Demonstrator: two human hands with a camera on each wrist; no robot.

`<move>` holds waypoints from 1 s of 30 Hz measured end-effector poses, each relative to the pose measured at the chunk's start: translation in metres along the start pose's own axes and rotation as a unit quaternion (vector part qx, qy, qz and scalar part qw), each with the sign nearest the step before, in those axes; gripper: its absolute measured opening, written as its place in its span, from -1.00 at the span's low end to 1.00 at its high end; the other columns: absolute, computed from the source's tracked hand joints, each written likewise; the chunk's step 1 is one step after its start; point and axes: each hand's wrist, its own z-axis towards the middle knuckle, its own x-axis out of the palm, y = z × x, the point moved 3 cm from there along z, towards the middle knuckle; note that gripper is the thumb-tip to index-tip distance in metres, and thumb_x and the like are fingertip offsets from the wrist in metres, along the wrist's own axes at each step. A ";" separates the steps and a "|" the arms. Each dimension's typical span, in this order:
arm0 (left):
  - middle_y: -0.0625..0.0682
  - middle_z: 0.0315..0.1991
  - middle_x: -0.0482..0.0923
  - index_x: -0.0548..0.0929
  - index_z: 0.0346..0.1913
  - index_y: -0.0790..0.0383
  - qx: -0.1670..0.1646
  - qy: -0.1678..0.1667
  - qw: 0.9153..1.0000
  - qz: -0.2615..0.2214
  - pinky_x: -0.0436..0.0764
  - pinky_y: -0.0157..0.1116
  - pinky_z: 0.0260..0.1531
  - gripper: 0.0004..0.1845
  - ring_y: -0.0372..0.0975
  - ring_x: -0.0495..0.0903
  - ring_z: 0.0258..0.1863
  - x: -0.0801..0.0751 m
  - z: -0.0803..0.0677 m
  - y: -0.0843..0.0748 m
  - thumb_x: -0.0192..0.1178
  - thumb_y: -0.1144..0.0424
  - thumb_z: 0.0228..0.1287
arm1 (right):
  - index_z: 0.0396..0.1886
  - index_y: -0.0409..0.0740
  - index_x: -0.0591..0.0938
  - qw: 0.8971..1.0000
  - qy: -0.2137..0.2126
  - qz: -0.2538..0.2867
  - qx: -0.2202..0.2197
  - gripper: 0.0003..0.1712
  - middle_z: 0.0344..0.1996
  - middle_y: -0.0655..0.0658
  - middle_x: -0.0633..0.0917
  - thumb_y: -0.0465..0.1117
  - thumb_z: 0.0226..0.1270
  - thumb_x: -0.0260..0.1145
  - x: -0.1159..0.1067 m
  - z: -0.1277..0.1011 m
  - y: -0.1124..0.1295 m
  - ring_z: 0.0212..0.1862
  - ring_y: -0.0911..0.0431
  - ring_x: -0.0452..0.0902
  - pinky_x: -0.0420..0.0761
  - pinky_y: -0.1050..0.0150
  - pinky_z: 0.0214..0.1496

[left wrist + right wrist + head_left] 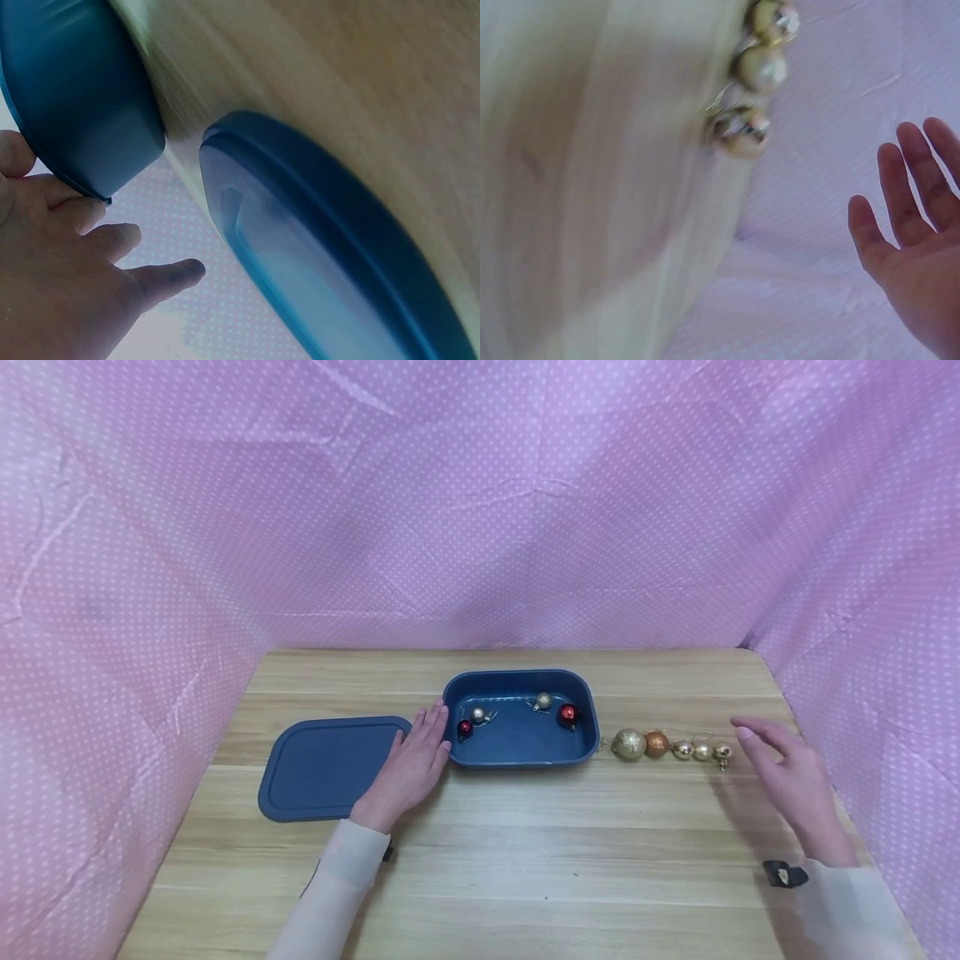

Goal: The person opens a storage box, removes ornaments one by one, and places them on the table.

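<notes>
Before me: table [525, 843], pale wood-grain, matt; container [520, 758] and lid [322, 768], smooth dark-blue plastic; baubles [628, 744], some glittery, some glossy; backdrop [480, 502], dotted pink cloth.

A pale wooden worktop [592, 187] fills the left of the view, slightly blurred. Near its top edge three small gold baubles [759, 69] lie in a row, close together, each with a metal cap. At the lower right the right hand [911, 240] hangs in the air, fingers straight and spread, well apart from the baubles. Pink dotted cloth [817, 300] lies behind.
</notes>
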 end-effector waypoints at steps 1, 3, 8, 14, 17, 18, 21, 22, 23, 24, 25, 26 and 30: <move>0.07 0.69 -0.11 0.00 0.67 0.21 0.000 0.000 1.000 0.000 0.05 0.36 0.44 -0.36 0.07 -0.09 0.65 0.000 0.000 0.000 -0.19 0.08 0.71 | 0.21 -0.15 0.71 1.000 -0.014 0.006 -0.009 -0.64 0.12 0.39 0.62 -0.09 0.60 0.24 0.001 0.000 0.004 0.09 0.68 0.33 0.30 0.64 0.13; 0.08 0.69 -0.10 0.00 0.67 0.22 0.000 -0.002 1.000 0.002 0.06 0.36 0.44 -0.36 0.07 -0.09 0.65 0.000 0.000 0.000 -0.19 0.08 0.71 | 0.16 -0.17 0.74 0.999 -0.037 0.024 -0.031 -0.68 0.04 0.54 0.56 -0.16 0.57 0.27 0.003 0.000 0.014 0.08 0.67 0.37 0.29 0.69 0.11; 0.09 0.68 -0.08 0.02 0.67 0.23 0.001 -0.008 1.000 0.002 0.06 0.37 0.43 -0.36 0.08 -0.07 0.64 0.001 0.000 0.000 -0.18 0.08 0.71 | 0.08 -0.25 0.76 0.991 -0.074 0.065 -0.087 -0.74 0.01 0.52 0.61 -0.32 0.50 0.31 0.010 -0.001 0.039 0.10 0.57 0.48 0.34 0.64 0.19; 0.08 0.68 -0.07 0.05 0.67 0.22 0.000 -0.015 1.000 0.001 0.04 0.36 0.44 -0.36 0.09 -0.06 0.64 0.002 0.000 0.001 -0.15 0.09 0.70 | 0.05 -0.29 0.77 0.980 -0.081 0.084 -0.163 -0.72 0.05 0.31 0.69 -0.46 0.40 0.33 0.025 -0.002 0.064 0.14 0.48 0.54 0.38 0.57 0.26; 0.08 0.68 -0.05 0.10 0.66 0.24 0.002 -0.024 1.000 0.003 0.05 0.34 0.46 -0.37 0.09 -0.04 0.64 0.002 0.000 0.001 -0.13 0.09 0.69 | 0.05 -0.30 0.76 0.975 -0.075 0.092 -0.190 -0.69 0.04 -0.02 0.77 -0.50 0.35 0.33 0.035 -0.002 0.075 0.15 0.46 0.54 0.41 0.55 0.25; 0.08 0.68 -0.03 0.12 0.65 0.24 0.002 -0.027 1.000 0.004 0.06 0.33 0.46 -0.37 0.09 -0.03 0.63 0.002 0.000 0.001 -0.12 0.09 0.68 | 0.05 -0.29 0.76 0.974 -0.071 0.093 -0.195 -0.68 0.03 -0.12 0.77 -0.51 0.34 0.34 0.038 -0.003 0.079 0.16 0.46 0.53 0.41 0.55 0.26; 0.09 0.67 0.01 0.17 0.63 0.26 0.005 -0.039 0.999 0.006 0.09 0.30 0.46 -0.38 0.09 -0.01 0.63 0.002 0.001 0.001 -0.08 0.11 0.66 | 0.05 -0.30 0.75 0.969 -0.060 0.100 -0.218 -0.65 -0.01 -0.30 0.76 -0.54 0.28 0.36 0.048 -0.004 0.091 0.18 0.46 0.53 0.41 0.53 0.28; 0.10 0.66 0.03 0.19 0.62 0.28 0.006 -0.042 0.999 0.005 0.10 0.30 0.47 -0.38 0.09 -0.01 0.63 0.002 0.001 0.001 -0.06 0.11 0.65 | 0.05 -0.30 0.75 0.968 -0.057 0.100 -0.224 -0.64 -0.02 -0.31 0.76 -0.54 0.26 0.36 0.052 -0.005 0.095 0.18 0.46 0.53 0.41 0.53 0.28; 0.10 0.66 0.03 0.20 0.62 0.28 0.006 -0.044 0.999 0.003 0.10 0.30 0.47 -0.38 0.09 -0.01 0.63 0.002 0.001 0.001 -0.05 0.12 0.65 | 0.05 -0.29 0.75 0.967 -0.051 0.103 -0.227 -0.63 -0.02 -0.30 0.76 -0.55 0.25 0.37 0.055 -0.005 0.099 0.20 0.45 0.53 0.40 0.51 0.31; 0.11 0.66 0.05 0.22 0.61 0.29 0.006 -0.047 0.999 0.003 0.10 0.29 0.47 -0.38 0.08 0.00 0.63 0.002 0.001 0.001 -0.04 0.13 0.64 | 0.06 -0.29 0.75 0.967 -0.042 0.106 -0.228 -0.62 -0.01 -0.29 0.77 -0.56 0.24 0.37 0.058 -0.006 0.103 0.19 0.44 0.53 0.41 0.51 0.29; 0.12 0.65 0.06 0.23 0.60 0.30 0.006 -0.050 0.999 0.002 0.11 0.28 0.47 -0.38 0.08 0.00 0.63 0.002 0.002 0.001 -0.03 0.14 0.63 | 0.06 -0.29 0.75 0.966 -0.032 0.110 -0.230 -0.61 0.00 -0.28 0.77 -0.56 0.24 0.37 0.061 -0.006 0.106 0.18 0.43 0.54 0.44 0.51 0.25; 0.12 0.65 0.06 0.24 0.60 0.31 0.007 -0.052 0.999 0.001 0.11 0.28 0.47 -0.39 0.08 -0.01 0.63 0.002 0.002 0.000 -0.02 0.14 0.62 | 0.07 -0.28 0.75 0.965 -0.024 0.111 -0.235 -0.60 0.00 -0.26 0.77 -0.56 0.24 0.37 0.065 -0.006 0.110 0.16 0.41 0.55 0.47 0.51 0.20; 0.12 0.66 0.03 0.25 0.59 0.32 0.006 -0.057 0.998 0.003 0.11 0.27 0.48 -0.38 0.06 -0.02 0.64 0.001 0.003 0.001 -0.02 0.15 0.60 | 0.08 -0.26 0.75 0.961 0.006 0.113 -0.254 -0.61 0.03 -0.20 0.77 -0.52 0.26 0.37 0.080 -0.008 0.125 0.11 0.33 0.59 0.55 0.50 -0.02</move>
